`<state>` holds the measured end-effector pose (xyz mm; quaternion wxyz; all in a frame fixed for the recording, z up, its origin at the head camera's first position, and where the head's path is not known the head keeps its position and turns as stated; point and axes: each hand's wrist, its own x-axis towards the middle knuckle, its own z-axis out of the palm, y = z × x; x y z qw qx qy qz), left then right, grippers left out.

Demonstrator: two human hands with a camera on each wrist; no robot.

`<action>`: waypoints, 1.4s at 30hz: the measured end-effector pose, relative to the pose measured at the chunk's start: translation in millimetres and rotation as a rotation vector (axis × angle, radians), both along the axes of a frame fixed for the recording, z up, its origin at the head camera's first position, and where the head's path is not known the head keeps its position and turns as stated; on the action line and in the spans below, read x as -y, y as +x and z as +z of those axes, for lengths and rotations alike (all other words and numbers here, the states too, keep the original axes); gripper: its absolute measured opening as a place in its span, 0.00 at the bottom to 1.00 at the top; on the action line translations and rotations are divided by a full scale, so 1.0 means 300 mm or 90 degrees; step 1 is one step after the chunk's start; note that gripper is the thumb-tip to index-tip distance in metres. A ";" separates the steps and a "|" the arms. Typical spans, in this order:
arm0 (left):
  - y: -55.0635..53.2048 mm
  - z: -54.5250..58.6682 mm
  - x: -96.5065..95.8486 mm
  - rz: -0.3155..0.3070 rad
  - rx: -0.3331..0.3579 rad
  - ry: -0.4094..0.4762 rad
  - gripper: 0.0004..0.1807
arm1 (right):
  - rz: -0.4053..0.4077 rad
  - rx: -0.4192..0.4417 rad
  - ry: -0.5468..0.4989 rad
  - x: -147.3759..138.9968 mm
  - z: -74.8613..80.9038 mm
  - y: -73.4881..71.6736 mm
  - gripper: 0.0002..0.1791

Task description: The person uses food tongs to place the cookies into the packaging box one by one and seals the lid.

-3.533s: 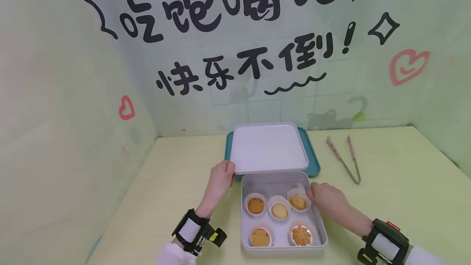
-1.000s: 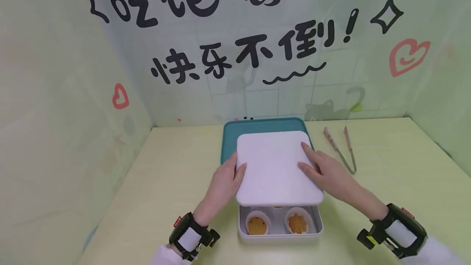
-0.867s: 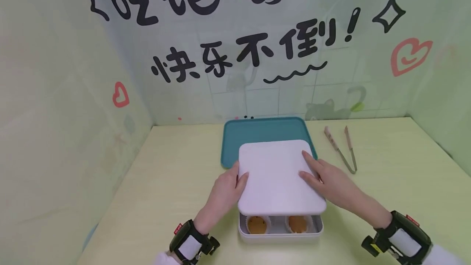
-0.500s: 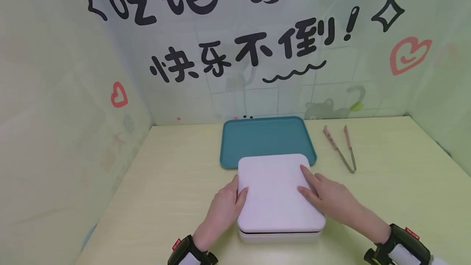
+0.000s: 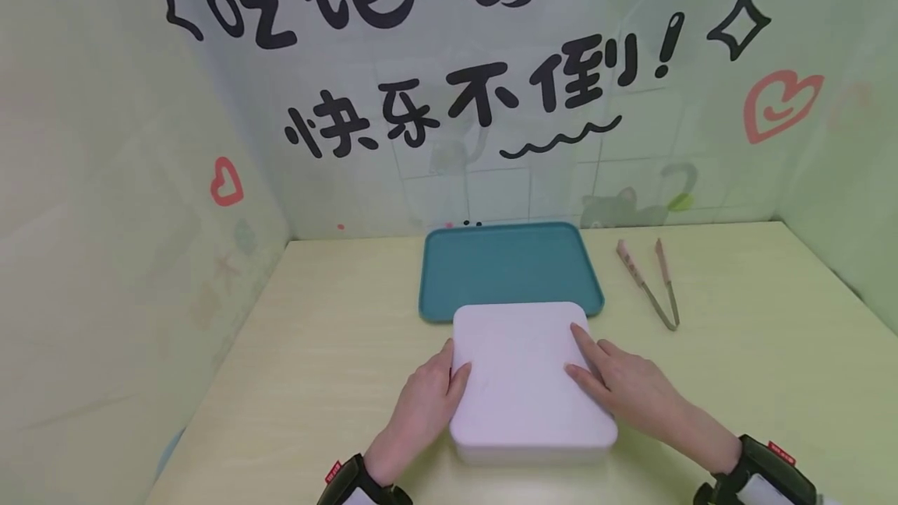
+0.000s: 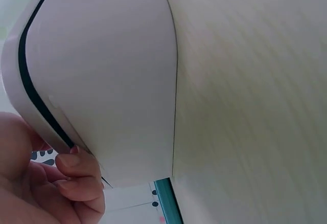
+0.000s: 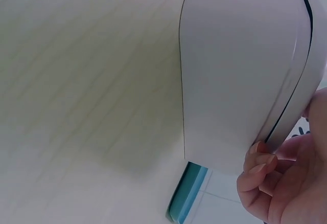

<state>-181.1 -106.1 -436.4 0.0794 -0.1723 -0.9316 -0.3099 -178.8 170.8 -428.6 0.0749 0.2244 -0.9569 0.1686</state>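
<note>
A white lid (image 5: pixel 522 380) sits over the white rectangular box (image 6: pixel 112 81), whose contents are hidden beneath it. My left hand (image 5: pixel 426 396) holds the lid's left edge, thumb on top and curled fingers (image 6: pixel 79 165) at the seam below. On the opposite edge, my right hand (image 5: pixel 634 388) grips the lid, its thumb and index finger lying over the top and the other fingers (image 7: pixel 255 175) curled at the rim. Both wrist views show a dark strip along the seam between lid and box, wider on the left side.
Behind the box lies a teal tray (image 5: pixel 508 271), its near edge overlapped by the lid in the head view. Tongs (image 5: pixel 652 287) with pink handles rest spread on the table (image 5: pixel 758 349) at the back right. A printed wall sheet (image 5: pixel 351 201) stands behind the table.
Both hands have lowered the lid toward me onto the box, covering the paper-cupped cookies. Earlier it was lifted off over the teal tray, which now shows more. The front seam has narrowed.
</note>
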 end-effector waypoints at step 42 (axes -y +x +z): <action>0.014 -0.017 -0.024 0.092 0.114 0.011 0.22 | -0.045 -0.003 -0.003 0.024 -0.020 0.008 0.38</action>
